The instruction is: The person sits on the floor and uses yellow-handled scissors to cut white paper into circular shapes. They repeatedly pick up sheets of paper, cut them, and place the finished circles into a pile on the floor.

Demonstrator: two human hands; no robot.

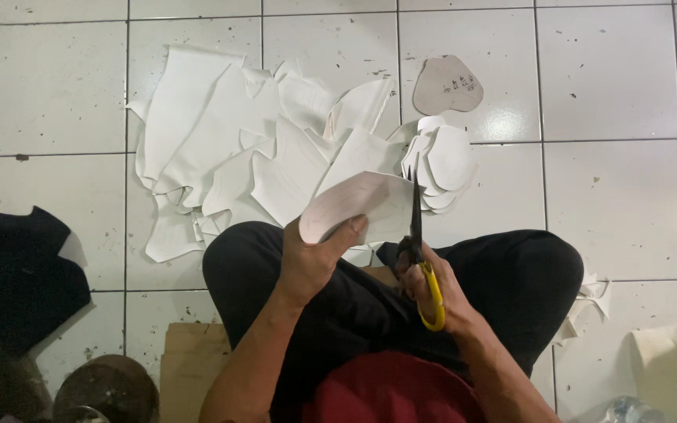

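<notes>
My left hand [315,254] grips a curved sheet of white material [358,205], held up over my crossed legs. My right hand [432,290] holds yellow-handled scissors [417,227] with dark blades pointing away from me, and the blades run along the sheet's right edge. Just beyond the blades a stack of rounded white cut pieces [442,164] lies on the tiled floor. Past that stack lies a brown cardboard template [447,84] of similar rounded shape.
A heap of white offcut sheets [229,149] spreads over the floor ahead on the left. Black fabric [17,266] lies at the left, brown cardboard [190,360] beneath my left knee, white scraps [593,301] and a cream sheet [667,368] at the right.
</notes>
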